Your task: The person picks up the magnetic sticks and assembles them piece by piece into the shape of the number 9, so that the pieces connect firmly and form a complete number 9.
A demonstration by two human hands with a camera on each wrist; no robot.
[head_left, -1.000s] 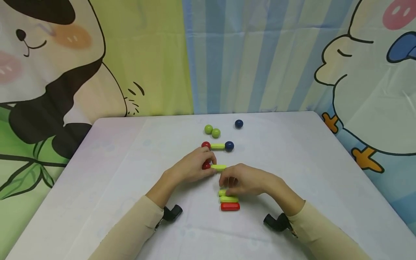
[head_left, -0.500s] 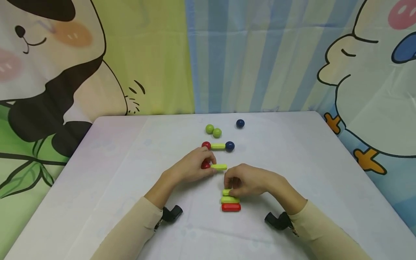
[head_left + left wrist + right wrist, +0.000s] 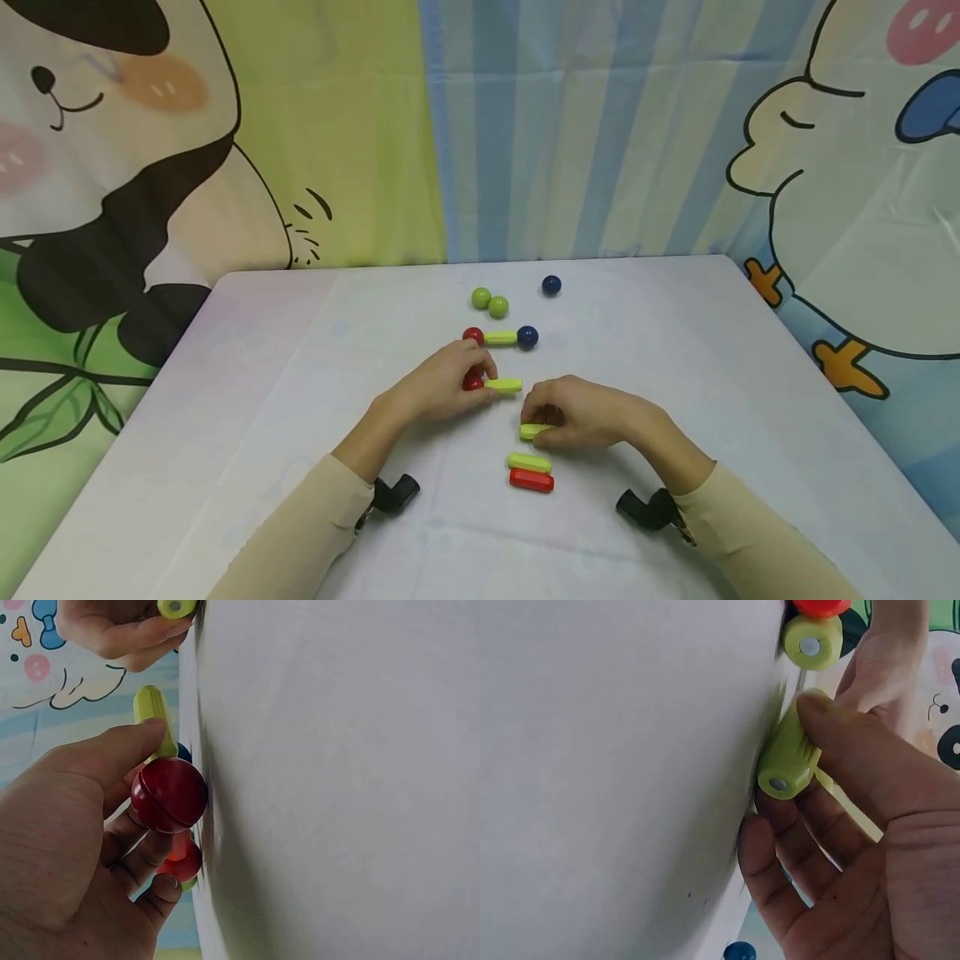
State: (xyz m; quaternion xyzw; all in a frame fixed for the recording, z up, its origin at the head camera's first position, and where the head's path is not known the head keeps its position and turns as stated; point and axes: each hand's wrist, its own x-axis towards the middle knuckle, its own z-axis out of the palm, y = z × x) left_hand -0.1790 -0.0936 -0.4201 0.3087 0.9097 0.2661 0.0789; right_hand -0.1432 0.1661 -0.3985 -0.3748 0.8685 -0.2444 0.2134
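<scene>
My left hand (image 3: 442,387) pinches a red ball (image 3: 473,382) against the surface (image 3: 262,400), steadying it where a green stick (image 3: 504,385) joins it. To its right, my right hand (image 3: 581,412) has its fingers curled round a second green stick (image 3: 534,431), held low, near the first stick's free end. Two spare sticks (image 3: 530,471) lie just below.

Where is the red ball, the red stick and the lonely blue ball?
red ball (image 3: 169,793): left wrist view, middle of its round side.
red stick (image 3: 532,480): head view, middle of its length.
lonely blue ball (image 3: 551,285): head view, its centre.
</scene>
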